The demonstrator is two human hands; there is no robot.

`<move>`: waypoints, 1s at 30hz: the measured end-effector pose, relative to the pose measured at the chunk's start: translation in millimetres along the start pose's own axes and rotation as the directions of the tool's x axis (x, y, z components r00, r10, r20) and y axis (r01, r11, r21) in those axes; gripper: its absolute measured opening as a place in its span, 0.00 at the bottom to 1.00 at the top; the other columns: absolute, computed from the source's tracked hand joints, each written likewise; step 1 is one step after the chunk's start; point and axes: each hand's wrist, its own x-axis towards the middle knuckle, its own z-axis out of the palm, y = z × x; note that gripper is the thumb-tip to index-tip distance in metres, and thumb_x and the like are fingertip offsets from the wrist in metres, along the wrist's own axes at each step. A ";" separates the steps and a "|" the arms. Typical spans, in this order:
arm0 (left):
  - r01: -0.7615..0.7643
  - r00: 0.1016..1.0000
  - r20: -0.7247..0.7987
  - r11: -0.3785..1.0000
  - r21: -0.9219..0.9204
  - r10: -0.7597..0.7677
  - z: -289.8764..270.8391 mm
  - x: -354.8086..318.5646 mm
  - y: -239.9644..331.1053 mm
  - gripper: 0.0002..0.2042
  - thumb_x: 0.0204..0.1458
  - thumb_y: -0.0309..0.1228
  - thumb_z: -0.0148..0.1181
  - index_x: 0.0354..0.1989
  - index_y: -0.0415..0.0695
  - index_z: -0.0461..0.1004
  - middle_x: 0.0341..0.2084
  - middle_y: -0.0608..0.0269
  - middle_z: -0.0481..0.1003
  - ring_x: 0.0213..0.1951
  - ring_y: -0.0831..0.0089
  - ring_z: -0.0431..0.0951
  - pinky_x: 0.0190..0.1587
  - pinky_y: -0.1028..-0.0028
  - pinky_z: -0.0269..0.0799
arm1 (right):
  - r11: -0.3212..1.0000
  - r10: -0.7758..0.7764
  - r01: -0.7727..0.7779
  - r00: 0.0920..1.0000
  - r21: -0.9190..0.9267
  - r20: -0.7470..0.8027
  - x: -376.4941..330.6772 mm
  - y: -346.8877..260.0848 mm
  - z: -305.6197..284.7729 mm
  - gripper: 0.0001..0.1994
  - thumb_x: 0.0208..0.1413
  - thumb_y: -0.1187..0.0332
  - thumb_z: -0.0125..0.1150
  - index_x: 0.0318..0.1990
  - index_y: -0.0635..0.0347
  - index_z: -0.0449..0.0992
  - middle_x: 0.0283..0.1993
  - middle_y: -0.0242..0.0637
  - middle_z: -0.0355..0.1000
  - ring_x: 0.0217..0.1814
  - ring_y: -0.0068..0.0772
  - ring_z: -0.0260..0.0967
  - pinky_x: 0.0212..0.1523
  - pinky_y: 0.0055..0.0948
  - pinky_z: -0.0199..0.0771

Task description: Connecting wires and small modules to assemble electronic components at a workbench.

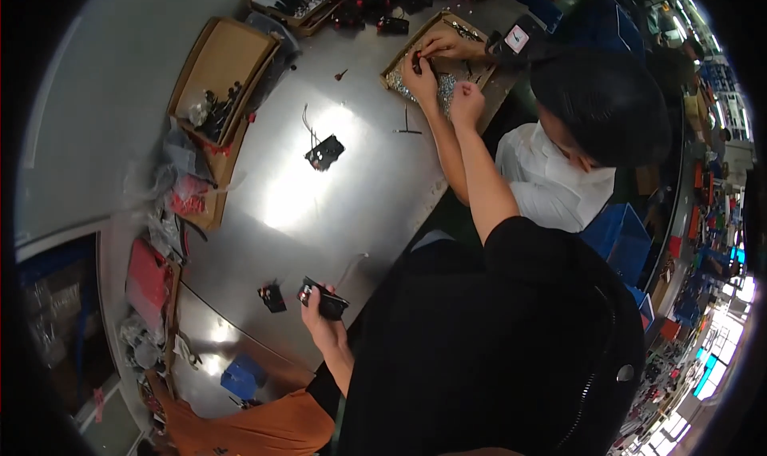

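My left hand [319, 311] grips a small black part with red ends [323, 299] just above the near edge of the metal table [351, 200]. A similar small black part [272, 298] lies on the table close beside it. My right hand [467, 105] reaches far out and is closed in a fist beside a cardboard tray of small silver parts [435, 89]; nothing shows in the fist. A co-worker in a white shirt [551, 180] has both hands [419, 71] in that tray.
A black part with a wire [324, 151] lies mid-table. An open cardboard box [224, 69] with dark pieces sits at the table's far edge, with red bags [148, 276] and plastic wrap alongside. Boxes of black-red parts [375, 1] stand beyond. A blue block [240, 376] and orange cloth [256, 428] lie near me.
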 end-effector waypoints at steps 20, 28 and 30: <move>0.273 0.931 0.212 0.953 0.131 -0.296 71.4 95.9 -25.8 0.13 0.53 0.30 0.62 0.43 0.37 0.70 0.33 0.59 0.74 0.35 0.70 0.74 0.39 0.73 0.71 | 0.868 -0.328 0.096 0.848 -0.486 -0.417 154.6 115.5 40.8 0.12 0.55 0.65 0.56 0.32 0.68 0.77 0.34 0.47 0.77 0.34 0.42 0.73 0.36 0.43 0.73; 0.220 0.959 0.154 0.966 0.132 -0.239 37.4 113.9 -17.4 0.13 0.53 0.32 0.62 0.42 0.38 0.71 0.35 0.60 0.76 0.36 0.70 0.75 0.41 0.72 0.70 | 0.615 -0.618 0.245 0.740 -0.750 -0.265 113.0 113.3 57.5 0.14 0.55 0.60 0.57 0.33 0.64 0.78 0.34 0.50 0.77 0.32 0.46 0.74 0.36 0.45 0.73; 0.233 0.950 0.180 0.964 0.129 -0.254 31.5 118.5 -16.8 0.13 0.53 0.32 0.62 0.42 0.38 0.71 0.35 0.60 0.76 0.37 0.70 0.75 0.41 0.72 0.70 | 0.726 -0.355 0.105 0.904 -0.680 -0.239 103.5 98.6 50.0 0.15 0.55 0.56 0.58 0.36 0.60 0.79 0.39 0.53 0.77 0.35 0.48 0.75 0.36 0.45 0.74</move>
